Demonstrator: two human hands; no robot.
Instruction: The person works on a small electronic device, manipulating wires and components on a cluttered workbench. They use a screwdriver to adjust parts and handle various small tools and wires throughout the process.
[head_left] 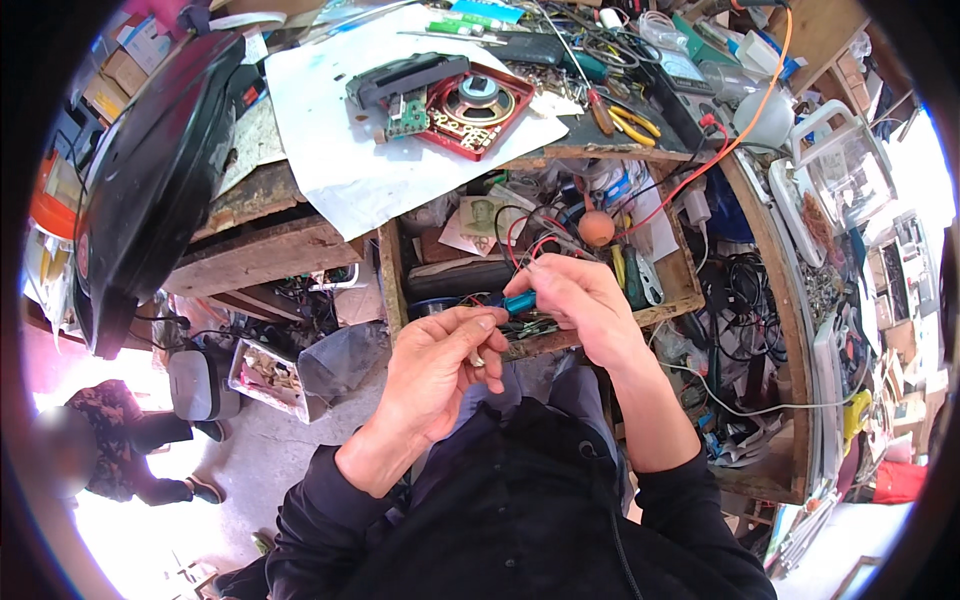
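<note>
Above the front edge of the open drawer (690, 295), my two hands meet at a small teal cylinder (520, 302), perhaps a battery. My left hand (415, 375) pinches its left end between thumb and forefinger, and something small and shiny shows among its lower fingers. The thumb and fingers of my right hand (585, 305) close round the right end, covering part of it. Thin red wires (540, 245) rise beside my right fingertips; where they end is hidden. On the white sheet (330, 170) beyond lies a red-framed speaker (480, 105) with a green circuit board (408, 114) beside it.
Inside the drawer are a banknote (482, 222), an orange ball (596, 229) and tangled leads. Pliers with yellow handles (635, 125) and a screwdriver (600, 112) lie on the bench. A large black casing (150, 190) stands left. A person (120, 440) is at the lower left.
</note>
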